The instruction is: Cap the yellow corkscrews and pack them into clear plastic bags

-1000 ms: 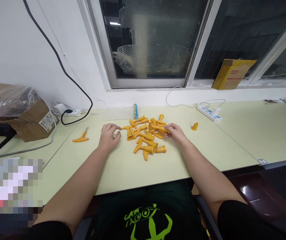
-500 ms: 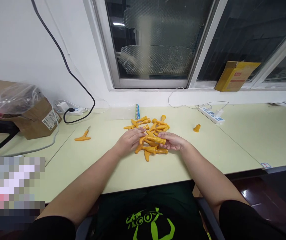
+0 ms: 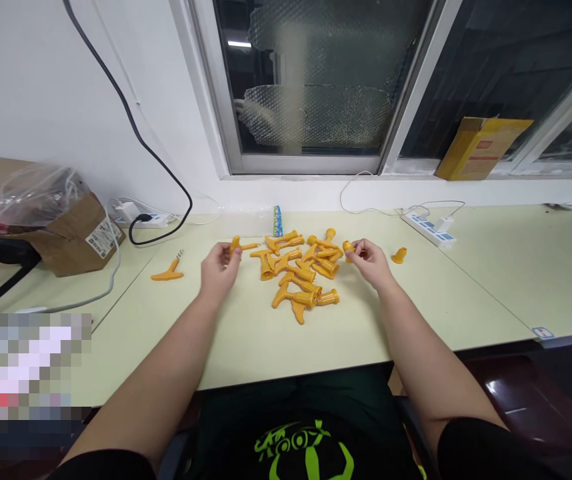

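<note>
Left of the pile, my left hand point(image 3: 221, 268) grips a yellow T-shaped handle point(image 3: 236, 245) whose thin shaft points right. Between the fingertips of my right hand point(image 3: 369, 259) is a small yellow sleeve point(image 3: 348, 249), at the pile's right edge. The pile of yellow corkscrew parts point(image 3: 302, 280) lies between both hands, several handles and sleeves overlapping. Apart on the left rests a yellow corkscrew handle point(image 3: 168, 273) with its metal spiral showing. A single yellow sleeve point(image 3: 399, 255) stands to the right of my right hand.
Behind the pile lie a clear plastic bag and a colourful strip point(image 3: 278, 221). A cardboard box point(image 3: 73, 240) is at the left, near a plugged-in power strip point(image 3: 159, 221). Another power strip point(image 3: 429, 229) sits at the back right. A yellow carton point(image 3: 483, 148) leans on the window.
My hands have moved apart from the pile, left and right. My left hand now holds a separate handle and my right hand a separate sleeve.
</note>
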